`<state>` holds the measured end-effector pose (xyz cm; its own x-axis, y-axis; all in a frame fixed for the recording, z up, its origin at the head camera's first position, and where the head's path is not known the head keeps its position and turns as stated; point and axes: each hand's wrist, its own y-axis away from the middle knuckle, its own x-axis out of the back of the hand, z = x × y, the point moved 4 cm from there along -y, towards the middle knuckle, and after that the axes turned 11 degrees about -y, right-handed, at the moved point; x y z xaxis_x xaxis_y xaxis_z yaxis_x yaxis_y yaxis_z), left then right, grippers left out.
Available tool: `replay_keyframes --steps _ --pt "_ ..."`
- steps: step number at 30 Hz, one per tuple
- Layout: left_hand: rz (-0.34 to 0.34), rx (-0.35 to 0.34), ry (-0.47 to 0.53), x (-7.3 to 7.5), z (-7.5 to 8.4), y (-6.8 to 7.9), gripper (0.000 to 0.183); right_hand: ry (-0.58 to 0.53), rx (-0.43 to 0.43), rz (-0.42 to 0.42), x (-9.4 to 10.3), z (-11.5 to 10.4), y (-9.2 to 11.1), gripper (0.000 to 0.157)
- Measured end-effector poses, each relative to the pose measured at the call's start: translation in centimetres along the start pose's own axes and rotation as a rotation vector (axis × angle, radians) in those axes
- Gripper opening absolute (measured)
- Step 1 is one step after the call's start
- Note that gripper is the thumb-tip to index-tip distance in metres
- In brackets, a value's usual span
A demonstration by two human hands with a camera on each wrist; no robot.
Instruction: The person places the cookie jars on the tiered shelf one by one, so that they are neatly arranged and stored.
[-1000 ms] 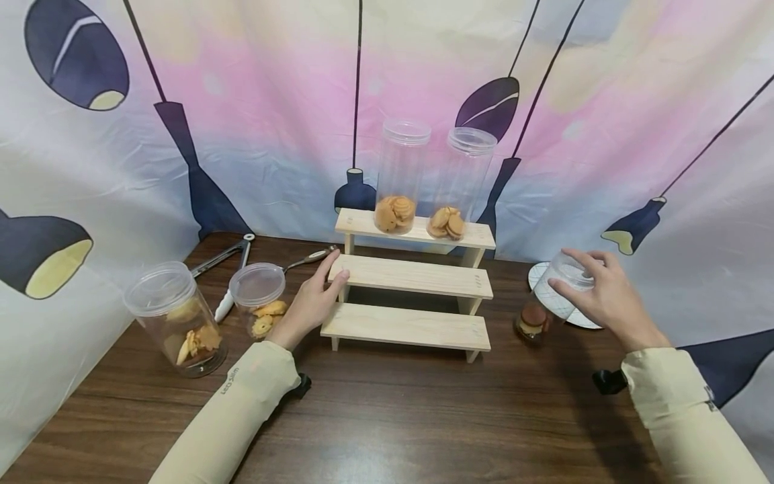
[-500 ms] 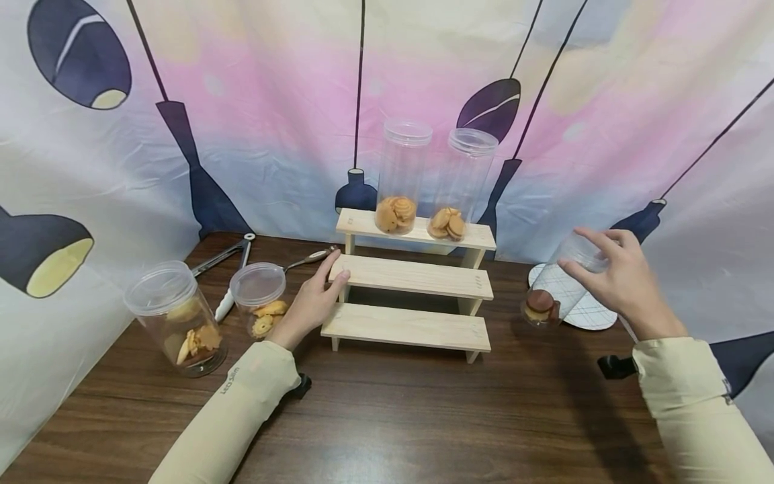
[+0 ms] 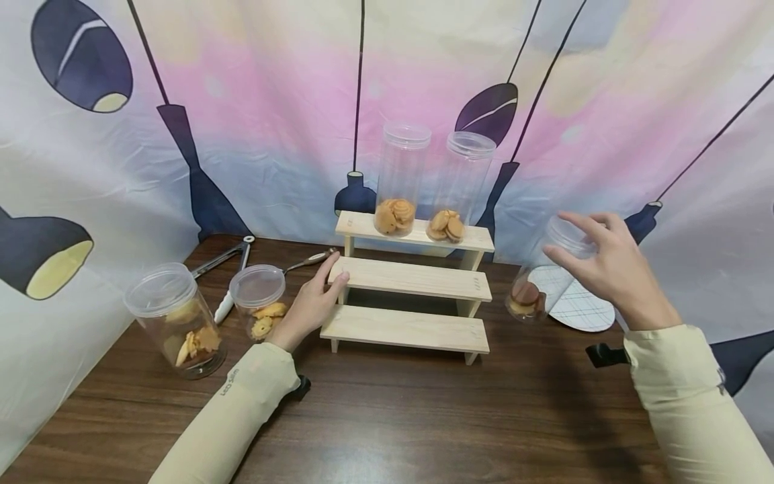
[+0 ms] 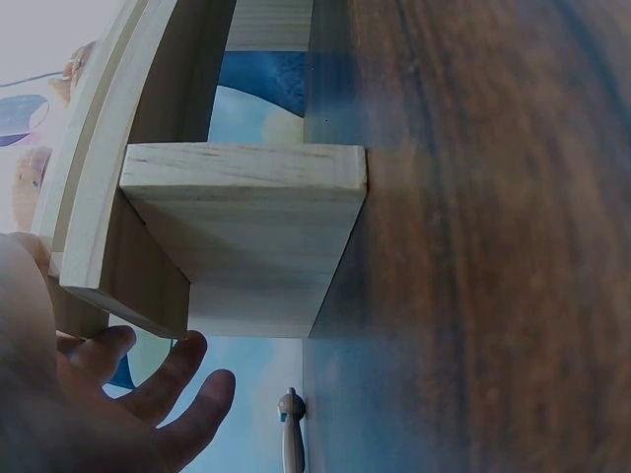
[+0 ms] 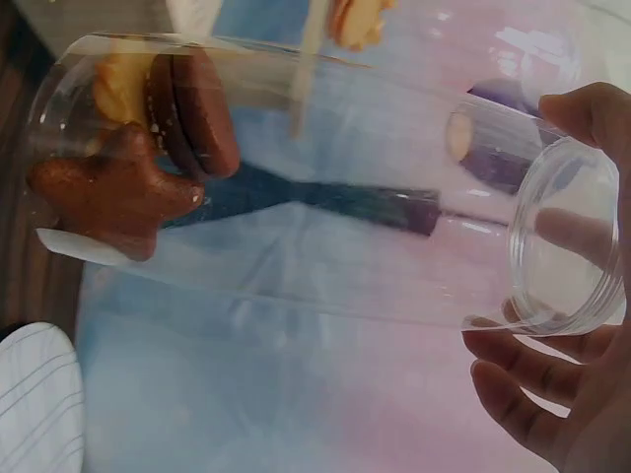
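Note:
My right hand (image 3: 607,259) grips a clear cookie jar (image 3: 541,272) around its lid, thumb and fingers on opposite sides of the rim. The jar leans, lid to the right, at the table's right side. At its bottom lie a brown star-shaped cookie (image 5: 118,192), a chocolate sandwich cookie (image 5: 192,113) and a yellow cookie (image 5: 120,84). My left hand (image 3: 311,302) rests on the left end of the middle step of a three-step wooden stand (image 3: 411,277). In the left wrist view its loosely bent fingers (image 4: 163,379) hang past that end.
Two tall jars with cookies, a left one (image 3: 396,178) and a right one (image 3: 456,191), stand on the top step. At the left are a large jar (image 3: 172,323), a smaller jar (image 3: 259,302), tongs (image 3: 226,282) and a thin-handled utensil (image 3: 308,260). A white lined pad (image 3: 580,306) lies right.
My right hand has raised the jar and tilted it, first swinging right and then back left. The left hand stays on the stand.

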<state>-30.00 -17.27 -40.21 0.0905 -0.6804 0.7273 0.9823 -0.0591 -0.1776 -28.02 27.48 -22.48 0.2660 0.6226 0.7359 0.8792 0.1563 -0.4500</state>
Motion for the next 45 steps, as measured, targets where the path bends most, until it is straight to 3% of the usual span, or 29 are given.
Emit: replay_keyframes --steps 15,23,34,45 --pt "0.006 0.001 -0.001 0.2 0.0 0.0 0.069 -0.038 0.121 -0.006 -0.4 -6.7 -2.6 0.063" --pt "0.007 -0.006 0.004 0.1 0.0 0.0 0.069 -0.064 0.142 -0.035 -3.2 -9.5 -4.0 0.064" --pt "0.017 0.003 -0.010 0.2 -0.1 0.2 0.069 -0.128 0.234 -0.082 -8.0 -12.8 -6.4 0.064" --pt "-0.008 0.004 0.019 -0.1 -0.1 0.1 0.069 -0.159 0.241 -0.119 -11.8 -15.0 -7.3 0.067"
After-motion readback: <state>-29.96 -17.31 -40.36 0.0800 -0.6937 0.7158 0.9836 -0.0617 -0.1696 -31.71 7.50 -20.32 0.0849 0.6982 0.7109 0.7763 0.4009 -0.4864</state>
